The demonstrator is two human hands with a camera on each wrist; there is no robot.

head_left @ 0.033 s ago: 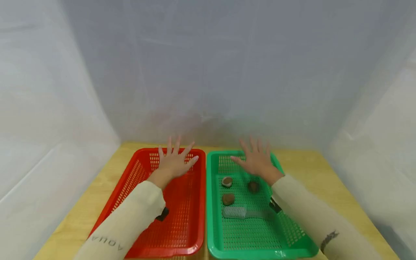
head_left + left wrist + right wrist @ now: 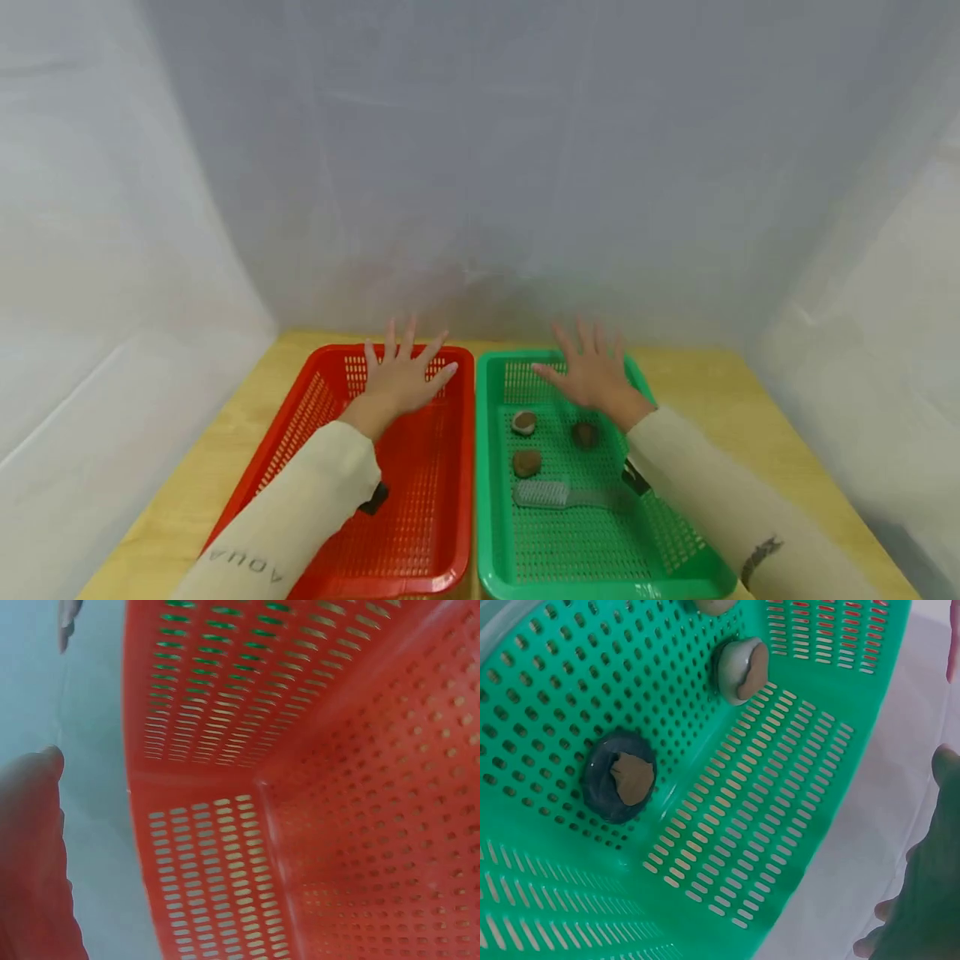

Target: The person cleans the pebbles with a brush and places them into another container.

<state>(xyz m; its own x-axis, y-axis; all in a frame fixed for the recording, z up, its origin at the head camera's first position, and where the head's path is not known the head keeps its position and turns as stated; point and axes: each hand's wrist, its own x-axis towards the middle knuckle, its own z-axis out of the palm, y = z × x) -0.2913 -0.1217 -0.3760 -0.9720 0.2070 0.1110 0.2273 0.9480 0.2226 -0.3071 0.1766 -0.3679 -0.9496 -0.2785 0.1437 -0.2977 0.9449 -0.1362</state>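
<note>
My left hand [image 2: 397,382] hovers palm down over the far end of a red plastic basket [image 2: 467,467], fingers spread and holding nothing. Over the far part of a green plastic basket [image 2: 486,492], my right hand [image 2: 596,377] is likewise spread, with nothing in it. On the green basket's floor lie a whitish stone-like lump with a brown patch [image 2: 524,422], a brown lump [image 2: 527,462] and a dark round lump [image 2: 585,434], whose brown patch shows in the right wrist view. Nearer me is a grey brush [image 2: 543,495] with pale bristles; the right sleeve is close to its handle end.
Both baskets stand side by side on a wooden table [image 2: 750,433]. Pale sheeting [image 2: 480,167] rises behind the table and along both sides. Slotted walls and raised rims surround each basket. A small black device [image 2: 373,498] sits under the left cuff.
</note>
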